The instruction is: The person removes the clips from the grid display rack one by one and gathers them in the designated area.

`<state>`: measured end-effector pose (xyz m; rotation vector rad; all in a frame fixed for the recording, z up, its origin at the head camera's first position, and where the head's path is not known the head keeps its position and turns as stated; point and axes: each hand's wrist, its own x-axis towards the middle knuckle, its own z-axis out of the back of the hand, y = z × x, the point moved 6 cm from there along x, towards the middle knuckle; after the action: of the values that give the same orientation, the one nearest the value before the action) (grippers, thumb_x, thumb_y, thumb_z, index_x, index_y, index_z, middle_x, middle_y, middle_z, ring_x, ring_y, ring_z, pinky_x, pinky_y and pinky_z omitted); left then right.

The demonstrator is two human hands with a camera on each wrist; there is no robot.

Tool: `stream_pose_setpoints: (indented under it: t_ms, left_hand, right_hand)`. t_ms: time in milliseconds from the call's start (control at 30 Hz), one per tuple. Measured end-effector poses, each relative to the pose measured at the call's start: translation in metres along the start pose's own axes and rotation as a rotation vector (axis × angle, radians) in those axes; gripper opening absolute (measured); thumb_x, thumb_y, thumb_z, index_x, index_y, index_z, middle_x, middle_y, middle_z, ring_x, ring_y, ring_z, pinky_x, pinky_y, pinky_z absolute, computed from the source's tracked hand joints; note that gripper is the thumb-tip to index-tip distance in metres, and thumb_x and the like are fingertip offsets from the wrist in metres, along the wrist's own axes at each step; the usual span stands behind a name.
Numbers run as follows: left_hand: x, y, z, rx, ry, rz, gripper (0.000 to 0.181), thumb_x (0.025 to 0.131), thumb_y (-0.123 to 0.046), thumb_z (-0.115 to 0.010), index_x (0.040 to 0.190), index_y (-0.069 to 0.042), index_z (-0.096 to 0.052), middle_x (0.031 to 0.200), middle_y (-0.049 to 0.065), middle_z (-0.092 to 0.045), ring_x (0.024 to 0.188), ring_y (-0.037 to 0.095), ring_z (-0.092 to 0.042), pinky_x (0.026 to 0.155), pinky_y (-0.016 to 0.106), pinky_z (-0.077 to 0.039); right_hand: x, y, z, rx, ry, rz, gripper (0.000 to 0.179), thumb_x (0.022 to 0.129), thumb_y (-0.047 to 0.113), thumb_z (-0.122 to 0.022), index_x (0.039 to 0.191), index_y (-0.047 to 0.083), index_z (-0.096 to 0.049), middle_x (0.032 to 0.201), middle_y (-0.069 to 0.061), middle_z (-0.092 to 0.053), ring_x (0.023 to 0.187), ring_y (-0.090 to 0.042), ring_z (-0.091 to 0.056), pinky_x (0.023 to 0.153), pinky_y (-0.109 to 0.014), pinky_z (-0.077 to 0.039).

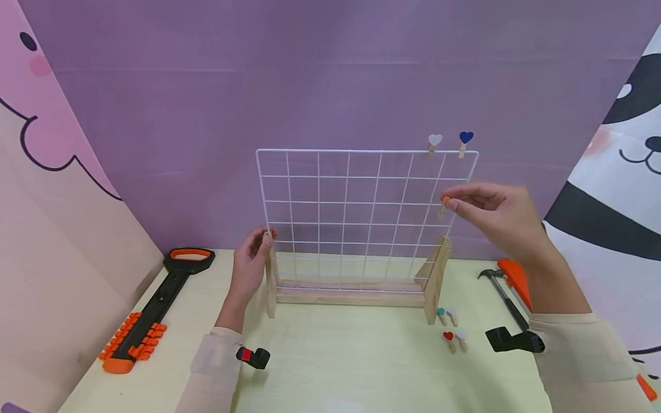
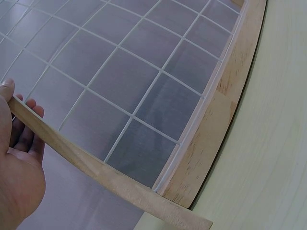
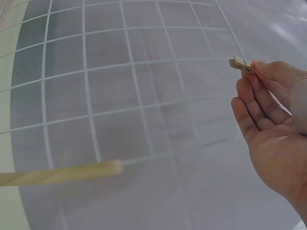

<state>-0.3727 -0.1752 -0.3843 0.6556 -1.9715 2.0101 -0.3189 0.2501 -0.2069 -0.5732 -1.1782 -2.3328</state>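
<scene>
A white wire grid (image 1: 356, 213) stands upright in a wooden stand (image 1: 351, 297). My left hand (image 1: 249, 265) grips the left wooden upright near its top; in the left wrist view, thumb and fingers lie on either side of that upright (image 2: 100, 172). Between thumb and index finger my right hand (image 1: 498, 221) pinches a small wooden clothespin (image 3: 241, 64) with an orange top, in front of the grid's right side. Its bare wooden end points away from the fingertips. Clipped on the top wire are a white heart clothespin (image 1: 435, 140) and a blue heart clothespin (image 1: 466, 139).
Several small clothespins lie right of the stand, among them a red heart one (image 1: 448, 336) and a teal one (image 1: 441, 312). A hammer (image 1: 506, 295) and an orange object (image 1: 515, 280) lie farther right. On the left is a black and orange tool (image 1: 160, 304).
</scene>
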Motion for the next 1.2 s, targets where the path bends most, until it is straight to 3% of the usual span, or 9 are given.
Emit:
stream_pose_setpoints:
  t_ms: [567, 700, 833, 1000, 1100, 1200]
  left_hand:
    - [0.002, 0.002, 0.001, 0.001, -0.001, -0.002, 0.035, 0.106, -0.019, -0.059, 0.136, 0.000, -0.061, 0.117, -0.011, -0.068, 0.118, 0.009, -0.061, 0.104, 0.014, -0.048]
    - [0.001, 0.001, 0.002, 0.010, 0.000, -0.005, 0.035, 0.106, -0.019, -0.059, 0.136, -0.002, -0.061, 0.123, 0.003, -0.068, 0.119, 0.009, -0.061, 0.105, 0.014, -0.047]
    - [0.001, 0.000, 0.002, 0.009, -0.002, -0.006, 0.034, 0.106, -0.018, -0.060, 0.136, -0.002, -0.061, 0.127, 0.014, -0.066, 0.118, 0.009, -0.062, 0.105, 0.014, -0.047]
    - [0.001, 0.000, 0.002, 0.014, 0.002, -0.017, 0.034, 0.106, -0.018, -0.059, 0.135, -0.002, -0.061, 0.121, -0.004, -0.068, 0.118, 0.009, -0.062, 0.105, 0.015, -0.048]
    - [0.001, 0.001, 0.002, 0.016, -0.003, -0.019, 0.033, 0.106, -0.018, -0.060, 0.135, -0.002, -0.062, 0.120, -0.003, -0.069, 0.117, 0.008, -0.062, 0.104, 0.015, -0.048]
    - [0.002, 0.003, 0.001, 0.012, -0.007, -0.018, 0.033, 0.105, -0.017, -0.060, 0.134, 0.000, -0.062, 0.124, 0.013, -0.068, 0.115, 0.008, -0.063, 0.103, 0.014, -0.048]
  right_hand:
    - [-0.053, -0.076, -0.012, 0.015, 0.016, -0.159, 0.025, 0.100, 0.014, -0.069, 0.123, 0.005, -0.073, 0.107, 0.022, -0.075, 0.098, 0.005, -0.067, 0.082, -0.008, -0.053]
    - [-0.061, -0.086, -0.013, 0.014, 0.035, -0.139, 0.027, 0.100, 0.014, -0.068, 0.125, 0.004, -0.072, 0.107, 0.020, -0.075, 0.095, 0.003, -0.068, 0.081, -0.008, -0.053]
    - [-0.069, -0.096, -0.014, 0.015, 0.037, -0.174, 0.027, 0.100, 0.017, -0.069, 0.125, 0.006, -0.073, 0.106, 0.020, -0.076, 0.094, 0.002, -0.068, 0.081, -0.009, -0.054]
    - [-0.083, -0.111, -0.020, 0.013, 0.042, -0.236, 0.029, 0.101, 0.021, -0.068, 0.125, 0.005, -0.072, 0.104, 0.019, -0.077, 0.095, 0.005, -0.068, 0.081, -0.009, -0.054]
    - [-0.091, -0.121, -0.023, 0.042, 0.053, -0.234, 0.028, 0.101, 0.016, -0.067, 0.125, 0.002, -0.071, 0.105, 0.017, -0.078, 0.095, 0.005, -0.068, 0.083, -0.008, -0.053]
    - [-0.099, -0.131, -0.025, 0.059, 0.065, -0.230, 0.028, 0.101, 0.014, -0.067, 0.125, 0.000, -0.071, 0.106, 0.019, -0.077, 0.095, 0.006, -0.068, 0.083, -0.008, -0.053]
